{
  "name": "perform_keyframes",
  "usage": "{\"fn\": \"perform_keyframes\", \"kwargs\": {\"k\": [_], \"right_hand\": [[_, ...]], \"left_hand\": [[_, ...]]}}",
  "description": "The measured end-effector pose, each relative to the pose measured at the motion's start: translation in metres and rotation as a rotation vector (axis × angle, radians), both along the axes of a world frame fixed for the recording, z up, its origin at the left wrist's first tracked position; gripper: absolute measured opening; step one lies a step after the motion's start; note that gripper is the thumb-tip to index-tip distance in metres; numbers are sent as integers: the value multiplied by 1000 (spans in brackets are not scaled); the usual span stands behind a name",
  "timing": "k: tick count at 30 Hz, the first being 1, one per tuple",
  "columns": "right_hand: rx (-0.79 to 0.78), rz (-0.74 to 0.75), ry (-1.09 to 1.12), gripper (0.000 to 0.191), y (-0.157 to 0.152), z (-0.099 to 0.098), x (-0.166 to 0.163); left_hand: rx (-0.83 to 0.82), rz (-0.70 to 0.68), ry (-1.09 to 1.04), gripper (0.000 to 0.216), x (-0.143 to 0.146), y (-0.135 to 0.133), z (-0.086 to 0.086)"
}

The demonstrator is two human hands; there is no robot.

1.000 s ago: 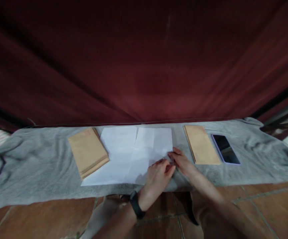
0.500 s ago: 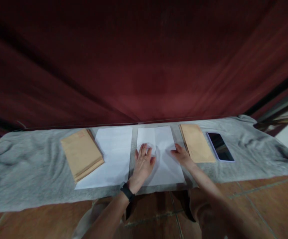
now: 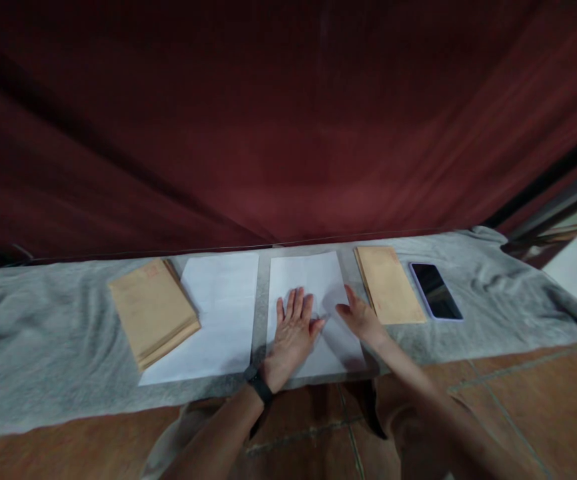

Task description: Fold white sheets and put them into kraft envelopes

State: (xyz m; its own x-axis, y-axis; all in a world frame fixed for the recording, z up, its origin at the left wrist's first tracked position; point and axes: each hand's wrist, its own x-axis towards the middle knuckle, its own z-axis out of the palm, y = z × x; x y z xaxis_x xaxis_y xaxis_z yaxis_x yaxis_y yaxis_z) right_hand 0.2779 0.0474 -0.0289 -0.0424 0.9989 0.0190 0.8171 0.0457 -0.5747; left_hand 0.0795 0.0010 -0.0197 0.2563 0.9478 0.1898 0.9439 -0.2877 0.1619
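**White rectangular paper sheet [image 3: 306, 267] lying lengthwise under the left hand [image 3: 292, 339], right hand [image 3: 362, 321] at its border**

Sheet flat on a grey cloth-draped counter [image 3: 58, 333], directly in front of the person. Long axis runs away from the body, near edge close to the counter's front, far end toward a dark red hanging curtain [image 3: 288, 133].

Left hand: palm down, fingers spread and pointing up the sheet, pressing on its surface around the middle; grasping nothing. Black wristwatch [image 3: 258, 381] on that wrist.

Right hand: at the right long edge, about midway along. Thumb and forefinger stand apart, pointing inward over the border. Remaining fingers hidden; whether they pinch the paper can't be made out.

Key relation: the sheet lies beneath and between the two hands. Left is squarely on it; right is the nearer to its right edge.

Surroundings: left of the sheet, across a narrow strip of cloth, other white paper [image 3: 223, 300], partly covered by a stack of tan paper envelopes [image 3: 153, 310], set askew. Just beyond the right hand, a second tan envelope stack [image 3: 391, 287], then a dark-screened phone in a lilac case [image 3: 436, 291].
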Motion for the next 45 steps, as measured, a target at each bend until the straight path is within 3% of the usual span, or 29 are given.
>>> {"fn": "perform_keyframes", "kwargs": {"k": [3, 7, 11, 15, 24, 30, 45], "right_hand": [[134, -22, -117, 59, -6, 11, -2], [254, 113, 73, 52, -13, 16, -17], [199, 293, 245, 52, -28, 7, -47], [255, 323, 214, 54, -38, -4, -65], [348, 330, -146, 56, -40, -4, -60], [426, 290, -295, 57, -37, -10, -46], [351, 225, -223, 63, -30, -17, -13]], "left_hand": [[40, -50, 9, 60, 6, -3, -3], [101, -110, 8, 58, 16, -7, -10], [157, -218, 12, 59, 19, -7, -28], [173, -254, -2, 61, 15, -6, -41], [76, -62, 67, 63, -5, 1, -16], [42, 35, 40, 59, -23, 4, -14], [130, 163, -9, 63, -47, 3, -18]]}}
